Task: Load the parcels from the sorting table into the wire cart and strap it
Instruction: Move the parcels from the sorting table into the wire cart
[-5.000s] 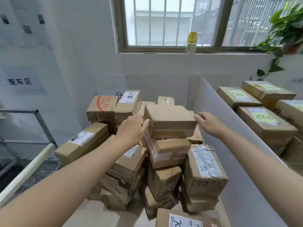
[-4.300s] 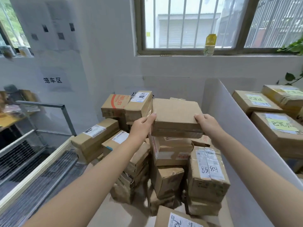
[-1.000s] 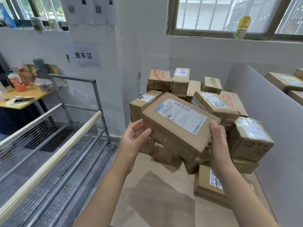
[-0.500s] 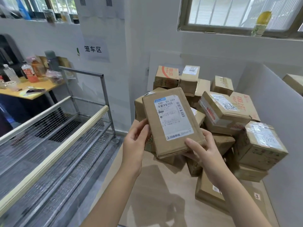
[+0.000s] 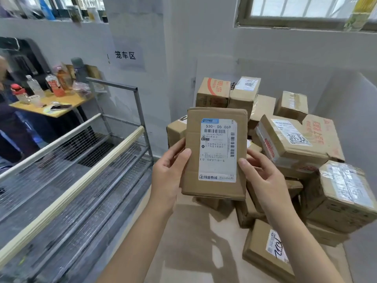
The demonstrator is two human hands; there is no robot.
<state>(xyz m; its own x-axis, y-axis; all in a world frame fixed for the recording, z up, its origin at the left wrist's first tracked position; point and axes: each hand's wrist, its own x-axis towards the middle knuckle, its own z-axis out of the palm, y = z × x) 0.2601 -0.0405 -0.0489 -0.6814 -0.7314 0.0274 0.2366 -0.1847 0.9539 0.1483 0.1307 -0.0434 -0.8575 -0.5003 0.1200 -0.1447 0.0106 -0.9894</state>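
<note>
Beige surface (image 5: 195,242) stacked with parcels (image 5: 293,139) at far right, and left hand (image 5: 169,174) and right hand (image 5: 263,180) each grip a side of the labelled parcel (image 5: 216,152), held upright above it, so it wants swinging left and laying flat in the wire cart (image 5: 85,179).

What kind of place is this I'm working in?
Probably a courier sorting depot: a heap of labelled cardboard parcels on the sorting table, a wire cart beside it, and a barcoded shipping label on the held parcel.
</note>
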